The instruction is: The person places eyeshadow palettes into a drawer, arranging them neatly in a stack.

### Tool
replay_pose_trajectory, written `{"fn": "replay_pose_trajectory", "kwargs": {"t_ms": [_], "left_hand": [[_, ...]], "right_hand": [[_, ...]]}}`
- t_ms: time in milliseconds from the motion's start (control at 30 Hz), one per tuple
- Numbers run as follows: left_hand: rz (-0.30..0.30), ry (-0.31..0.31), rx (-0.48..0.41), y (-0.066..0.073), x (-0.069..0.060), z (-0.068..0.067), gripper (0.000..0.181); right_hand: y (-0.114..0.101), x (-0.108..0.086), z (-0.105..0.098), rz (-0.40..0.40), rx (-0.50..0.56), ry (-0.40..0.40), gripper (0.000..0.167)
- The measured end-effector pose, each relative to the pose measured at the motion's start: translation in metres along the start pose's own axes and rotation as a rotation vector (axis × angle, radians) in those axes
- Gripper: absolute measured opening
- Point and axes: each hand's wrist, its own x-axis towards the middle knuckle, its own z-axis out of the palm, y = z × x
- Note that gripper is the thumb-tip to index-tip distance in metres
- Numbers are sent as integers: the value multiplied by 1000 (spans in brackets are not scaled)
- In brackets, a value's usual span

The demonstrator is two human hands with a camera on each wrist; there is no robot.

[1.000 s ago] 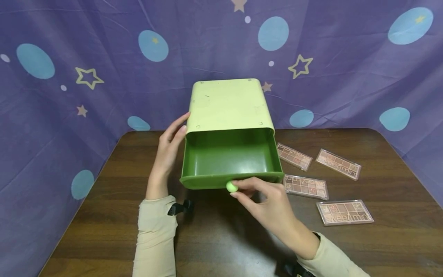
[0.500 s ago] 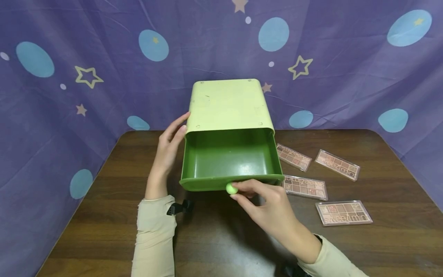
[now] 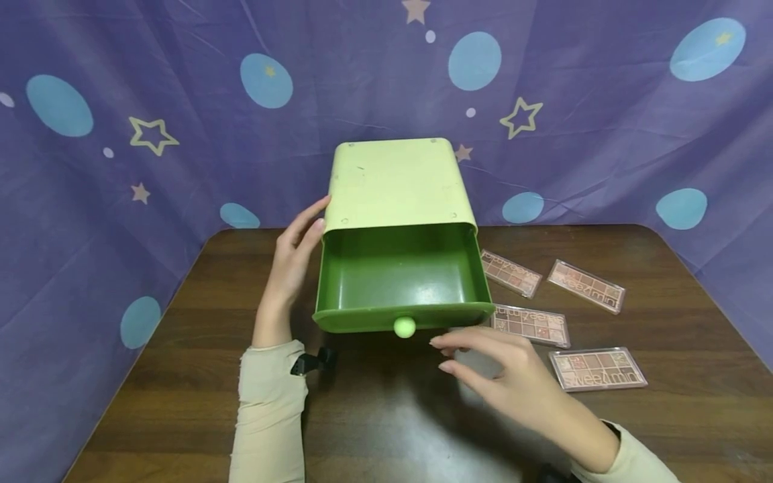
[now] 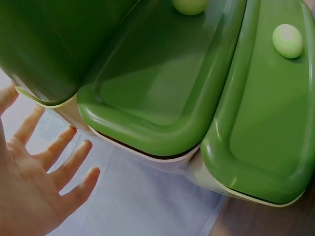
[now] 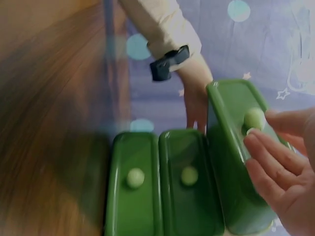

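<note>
A drawer cabinet (image 3: pixel 398 184) with a pale yellow-green shell stands on the table, its top drawer (image 3: pixel 356 320) pulled out. Inside, the green drawer is bare. A light green round knob (image 3: pixel 404 327) sits on its front. My left hand (image 3: pixel 292 261) rests its fingers against the cabinet's left side, and they look straight in the left wrist view. Just right of the knob and apart from it, my right hand (image 3: pixel 513 376) holds nothing, fingers loosely bent. Two lower drawers, the middle drawer (image 5: pixel 189 206) and the bottom drawer (image 5: pixel 133 211), are closed in the right wrist view.
Several clear-cased eyeshadow palettes, among them a front palette (image 3: pixel 598 369) and a back palette (image 3: pixel 587 286), lie right of the cabinet on the dark wooden table (image 3: pixel 181 376). Behind hangs a purple curtain (image 3: pixel 374 74) with stars and blue ovals.
My right hand has let go of the drawer knob and moved right and slightly toward me. The drawer stays pulled out, and my left hand keeps its place on the cabinet.
</note>
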Motion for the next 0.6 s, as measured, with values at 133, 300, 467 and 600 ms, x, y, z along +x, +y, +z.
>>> {"fn": "replay_pose_trajectory", "kwargs": {"t_ms": [133, 300, 467, 600], "left_hand": [[1, -1, 1, 0, 0, 0, 43], [-4, -2, 9, 1, -1, 0, 43], [2, 4, 8, 0, 0, 0, 43], [-2, 4, 6, 0, 0, 0, 43]], "right_hand": [[8, -14, -18, -24, 0, -35, 25], [21, -33, -40, -31, -1, -61, 26], [36, -54, -62, 4, 22, -79, 29], [47, -73, -82, 93, -19, -127, 34]]}}
